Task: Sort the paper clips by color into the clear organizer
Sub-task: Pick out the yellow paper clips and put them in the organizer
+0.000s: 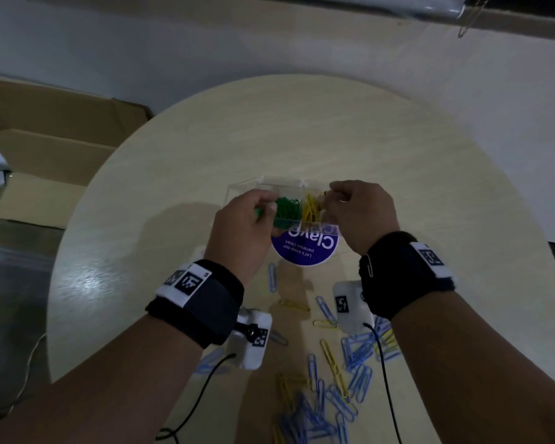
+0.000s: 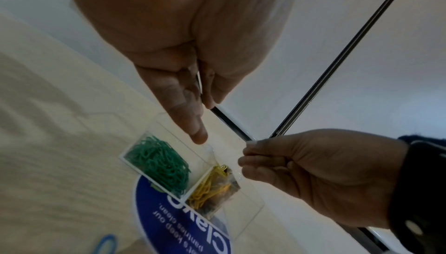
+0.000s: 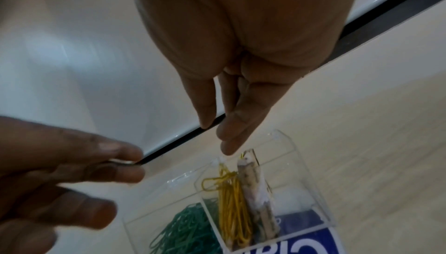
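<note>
Both hands over organizer (image 1: 297, 184). Left hand (image 1: 242, 219) fingers pinch a green clip (image 1: 259, 212); right hand (image 1: 361, 213) fingers curled, contents unclear. I judge clips light, springy, tangle-prone; pinch one loop.

Green clips (image 2: 158, 164) beside yellow clips (image 2: 208, 185)

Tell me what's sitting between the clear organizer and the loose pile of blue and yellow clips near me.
A round blue sticker on the table, partly under the clear organizer, plus one blue clip; the head view shows it.
</note>
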Motion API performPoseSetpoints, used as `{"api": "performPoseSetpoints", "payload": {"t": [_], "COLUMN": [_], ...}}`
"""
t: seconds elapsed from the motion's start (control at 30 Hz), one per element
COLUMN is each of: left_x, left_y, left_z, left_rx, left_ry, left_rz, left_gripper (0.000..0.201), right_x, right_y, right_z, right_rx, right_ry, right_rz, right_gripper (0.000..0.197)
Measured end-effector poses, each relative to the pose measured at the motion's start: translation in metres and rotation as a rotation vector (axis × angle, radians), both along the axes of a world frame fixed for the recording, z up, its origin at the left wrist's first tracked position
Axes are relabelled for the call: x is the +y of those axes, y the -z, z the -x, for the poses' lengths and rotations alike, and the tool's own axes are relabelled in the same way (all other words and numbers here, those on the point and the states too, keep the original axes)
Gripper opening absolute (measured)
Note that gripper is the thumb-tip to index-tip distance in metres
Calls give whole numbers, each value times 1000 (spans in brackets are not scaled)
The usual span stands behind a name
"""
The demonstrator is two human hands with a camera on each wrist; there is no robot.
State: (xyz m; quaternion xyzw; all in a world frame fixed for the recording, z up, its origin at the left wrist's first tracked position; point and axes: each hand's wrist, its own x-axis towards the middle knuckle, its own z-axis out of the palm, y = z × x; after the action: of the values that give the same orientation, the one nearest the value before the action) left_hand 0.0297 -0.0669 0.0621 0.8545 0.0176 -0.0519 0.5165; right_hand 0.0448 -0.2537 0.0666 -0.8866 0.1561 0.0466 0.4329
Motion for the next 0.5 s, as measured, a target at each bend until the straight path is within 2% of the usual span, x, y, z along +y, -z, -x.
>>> {"api": "performPoseSetpoints", "payload": {"t": [0.07,0.13,0.27,0.37,0.43,0.5], "left_x": [13,30,57,69,75,80], "left_y": [-1,0,17,37,46,50], "left_z": [14,34,92,140,162,175], "left_rx": [-9,-68,-124,-132,-160,-195], "left_ry": [31,113,474,726,770,743], "left_rz": [-12,-153,-391,-556,-612,-646], "left_gripper": [21,19,20,19,22,27], "right_x": [-4,-7,-3,1,4,7], "right_y": [-3,-5,-6,11,25,36], "right_z": [10,26,82,144,189,227], "right_rx": [-58,-98,-39,-21,-6,35], "right_ry": [39,20,-161,-310,-398,-480], "right_rz": [-14,42,194,317,389,465], "right_gripper": [23,11,6,10,20,33]}}
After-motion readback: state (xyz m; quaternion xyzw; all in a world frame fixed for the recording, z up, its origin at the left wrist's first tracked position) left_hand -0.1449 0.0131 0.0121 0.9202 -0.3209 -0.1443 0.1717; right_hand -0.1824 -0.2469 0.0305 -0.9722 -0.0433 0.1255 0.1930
